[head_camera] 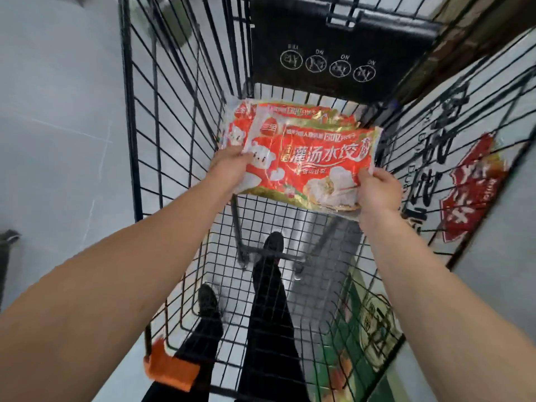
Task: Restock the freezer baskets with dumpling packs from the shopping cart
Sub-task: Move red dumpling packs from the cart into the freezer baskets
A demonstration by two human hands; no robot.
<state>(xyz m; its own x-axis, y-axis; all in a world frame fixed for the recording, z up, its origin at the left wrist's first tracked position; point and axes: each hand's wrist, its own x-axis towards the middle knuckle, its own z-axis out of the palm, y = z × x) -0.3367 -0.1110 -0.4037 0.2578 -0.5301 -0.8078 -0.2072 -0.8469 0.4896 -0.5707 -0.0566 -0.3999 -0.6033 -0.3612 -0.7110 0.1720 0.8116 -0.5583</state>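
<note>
Gripping dumpling packs (307,166) | left hand (232,165), right hand (377,188) | inside shopping cart (179,117)

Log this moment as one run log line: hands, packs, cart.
left hand: grips dumpling packs | right hand: grips same packs | packs: stacked, held over shopping cart floor | freezer: not in view

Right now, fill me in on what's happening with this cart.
A person is reaching into a black wire shopping cart with both hands. The left hand and right hand grip opposite edges of the top red dumpling pack, held above the cart's floor. At least one more red pack lies right under it. No freezer basket is in view, so these packs are not yet restocked.
</note>
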